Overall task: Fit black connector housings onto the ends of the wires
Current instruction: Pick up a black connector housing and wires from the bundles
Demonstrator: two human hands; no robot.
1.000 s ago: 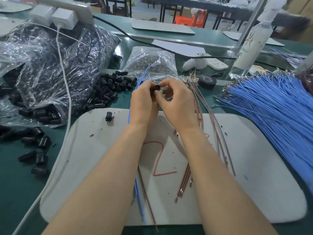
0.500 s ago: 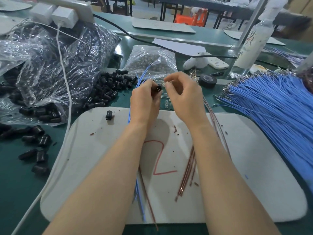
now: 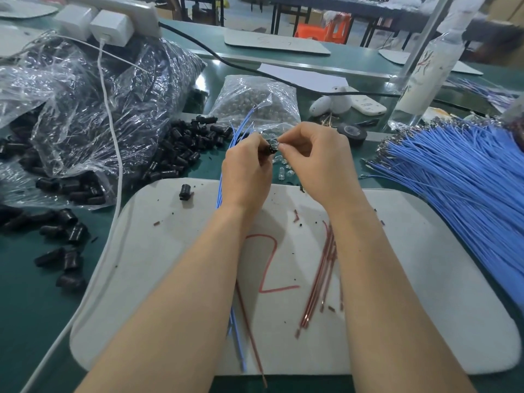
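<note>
A black connector housing (image 3: 268, 149) is being pinched between the thumb and forefinger of the left hand (image 3: 246, 171), raised just above the far edge of a white work mat (image 3: 425, 279). The right hand (image 3: 320, 163) is being held against it from the other side, its fingertips curled and nipping a small clear piece (image 3: 275, 143) at the housing's open end; the piece is too small to be made out further. A few blue wires (image 3: 239, 129) are being carried past the left hand, fanning out beyond the knuckles and trailing back under the forearm across the mat; whether they are being gripped in the palm cannot be told. A single reddish wire (image 3: 249, 330) is lying beside them. A short bundle of reddish wires (image 3: 320, 279) is resting on the mat just inside the right forearm, next to a red figure "2" (image 3: 269, 265) drawn on the surface. One loose housing (image 3: 185, 192) is sitting near the mat's far left corner. Beyond it, a heap of black housings (image 3: 184, 151) is spilling from a crumpled clear bag (image 3: 85, 109) onto the green bench (image 3: 28, 307). A thick sheaf of blue wires (image 3: 467, 180) is lying spread at the right, and a roll of black tape (image 3: 351, 133) is lying beyond the right hand.
</note>
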